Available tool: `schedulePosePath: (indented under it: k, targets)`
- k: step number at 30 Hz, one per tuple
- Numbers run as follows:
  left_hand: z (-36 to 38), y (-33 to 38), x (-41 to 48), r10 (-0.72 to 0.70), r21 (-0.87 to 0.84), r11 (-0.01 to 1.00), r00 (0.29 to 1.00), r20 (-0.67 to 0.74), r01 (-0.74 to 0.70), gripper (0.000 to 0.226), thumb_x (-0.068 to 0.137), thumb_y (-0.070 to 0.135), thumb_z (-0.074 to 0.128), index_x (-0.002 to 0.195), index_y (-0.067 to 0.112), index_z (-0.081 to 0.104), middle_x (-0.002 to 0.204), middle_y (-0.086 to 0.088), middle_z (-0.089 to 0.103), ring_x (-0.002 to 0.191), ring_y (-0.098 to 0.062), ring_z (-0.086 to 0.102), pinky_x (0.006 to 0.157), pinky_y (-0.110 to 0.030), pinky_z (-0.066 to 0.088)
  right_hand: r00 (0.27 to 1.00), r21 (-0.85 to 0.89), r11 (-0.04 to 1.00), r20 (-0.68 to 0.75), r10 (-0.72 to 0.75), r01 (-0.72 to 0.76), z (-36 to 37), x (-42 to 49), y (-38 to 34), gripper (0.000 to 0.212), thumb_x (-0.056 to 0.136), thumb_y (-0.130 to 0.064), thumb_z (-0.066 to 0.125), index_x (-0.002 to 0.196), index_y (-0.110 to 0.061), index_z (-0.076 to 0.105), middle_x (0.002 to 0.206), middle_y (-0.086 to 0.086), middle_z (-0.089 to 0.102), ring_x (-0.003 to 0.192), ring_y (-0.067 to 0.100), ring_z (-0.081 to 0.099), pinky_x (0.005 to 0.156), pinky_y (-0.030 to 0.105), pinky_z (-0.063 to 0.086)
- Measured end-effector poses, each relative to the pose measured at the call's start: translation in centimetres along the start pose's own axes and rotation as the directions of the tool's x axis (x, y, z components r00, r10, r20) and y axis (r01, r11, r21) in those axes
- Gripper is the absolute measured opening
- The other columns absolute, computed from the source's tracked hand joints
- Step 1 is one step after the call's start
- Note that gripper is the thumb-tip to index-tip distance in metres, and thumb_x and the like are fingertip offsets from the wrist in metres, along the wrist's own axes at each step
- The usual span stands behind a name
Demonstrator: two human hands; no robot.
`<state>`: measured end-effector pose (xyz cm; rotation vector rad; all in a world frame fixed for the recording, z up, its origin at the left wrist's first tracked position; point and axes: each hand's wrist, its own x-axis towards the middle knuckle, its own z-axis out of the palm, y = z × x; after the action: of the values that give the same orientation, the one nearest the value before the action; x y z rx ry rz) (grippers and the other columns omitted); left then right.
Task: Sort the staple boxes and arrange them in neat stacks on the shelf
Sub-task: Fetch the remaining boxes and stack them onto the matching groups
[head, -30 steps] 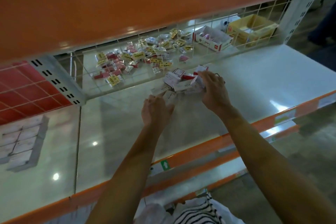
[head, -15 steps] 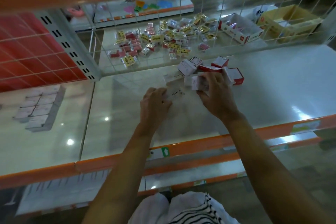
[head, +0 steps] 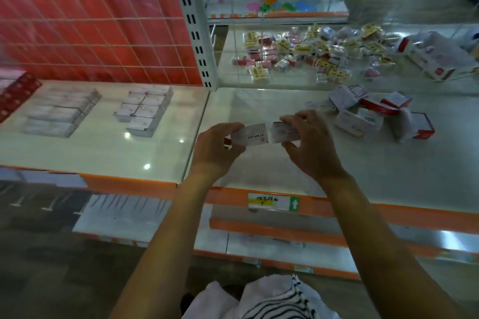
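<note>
Here, glossy white shelf (head: 363,163); behind it, wire mesh (head: 103,21).

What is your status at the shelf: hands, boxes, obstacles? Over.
Left hand grips one white staple box, right hand grips a second box, end to end. Loose pile unsorted at right; neat stacks at left. Nothing blocking between.
</note>
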<state>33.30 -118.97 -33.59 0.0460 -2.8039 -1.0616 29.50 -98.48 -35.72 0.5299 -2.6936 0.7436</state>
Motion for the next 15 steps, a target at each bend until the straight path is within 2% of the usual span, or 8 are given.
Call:
schedulePosePath:
  k: [3, 6, 12, 15]
  targets:
    - [-2.4, -2.3, -1.5, -0.014, -0.017, 1.000, 0.999, -0.038, 0.014, 0.046, 0.076, 0.007, 0.076, 0.120, 0.015, 0.065, 0.118, -0.002, 0.065, 0.083, -0.007, 0.058, 0.066, 0.005, 0.038, 0.999, 0.054, 0.999, 0.046, 0.000, -0.003, 1.4, 0.2, -3.6, 0.055, 0.073, -0.006, 0.075, 0.125, -0.008, 0.058, 0.116, 0.018, 0.051, 0.104, 0.036, 0.049, 0.087, 0.042, 0.045]
    - [-5.1, -4.8, -2.9, -0.028, -0.036, 0.999, 0.997, -0.066, 0.026, 0.047, 0.075, 0.008, 0.078, 0.119, 0.018, 0.066, 0.119, 0.000, 0.064, 0.084, -0.007, 0.059, 0.070, 0.002, 0.041, 0.996, 0.123, 0.992, 0.086, 0.027, -0.037, 3.0, 0.1, -7.1, 0.056, 0.074, -0.006, 0.074, 0.127, -0.005, 0.055, 0.121, 0.016, 0.050, 0.108, 0.034, 0.048, 0.091, 0.036, 0.041]
    - [-10.5, -9.9, -5.2, -0.094, -0.034, 0.995, 0.992, -0.079, 0.092, 0.049, 0.076, 0.010, 0.077, 0.122, 0.021, 0.064, 0.121, 0.002, 0.064, 0.086, -0.011, 0.061, 0.079, -0.018, 0.047, 0.994, 0.189, 0.980, 0.099, 0.051, -0.069, 6.0, -0.1, -13.8, 0.044, 0.073, -0.007, 0.075, 0.114, -0.006, 0.058, 0.110, 0.013, 0.057, 0.095, 0.028, 0.054, 0.079, 0.033, 0.045]
    - [-13.0, -12.7, -6.4, -0.103, -0.035, 0.994, 0.990, -0.093, 0.100, 0.050, 0.075, 0.008, 0.077, 0.122, 0.018, 0.064, 0.122, 0.001, 0.063, 0.090, -0.012, 0.060, 0.078, -0.008, 0.041, 0.995, 0.193, 0.981, 0.097, 0.011, -0.030, 7.8, -0.2, -17.0, 0.044, 0.071, -0.008, 0.076, 0.113, -0.005, 0.060, 0.108, 0.015, 0.059, 0.094, 0.031, 0.056, 0.079, 0.039, 0.049]
